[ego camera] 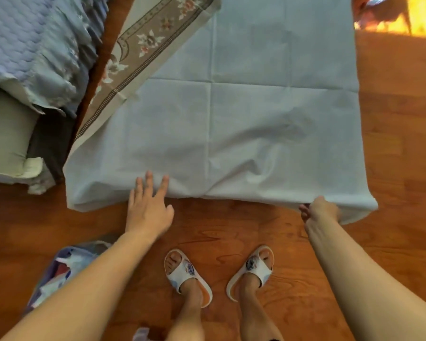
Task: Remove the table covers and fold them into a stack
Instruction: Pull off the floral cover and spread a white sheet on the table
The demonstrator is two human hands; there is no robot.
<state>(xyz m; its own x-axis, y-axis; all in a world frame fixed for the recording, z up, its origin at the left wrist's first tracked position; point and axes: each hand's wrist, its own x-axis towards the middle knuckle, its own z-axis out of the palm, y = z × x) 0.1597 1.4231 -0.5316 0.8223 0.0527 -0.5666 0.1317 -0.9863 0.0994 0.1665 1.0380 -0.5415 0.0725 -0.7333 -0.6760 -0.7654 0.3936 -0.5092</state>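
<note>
Pale blue table cover (pixel 244 119) spread flat on wooden floor (pixel 391 168), plain underside up, patterned floral border (pixel 133 52) showing along the folded-back left edge. Left hand (pixel 149 207) open, straight fingers pressing flat on the cover's near edge, left of centre. Right hand (pixel 321 210) closed, pinching the near right corner, the cloth extending forward and away from that grip. Slippered feet (pixel 219 274) just behind the near edge, between the arms. Blue quilted bedding (pixel 30 45) at upper left.
</note>
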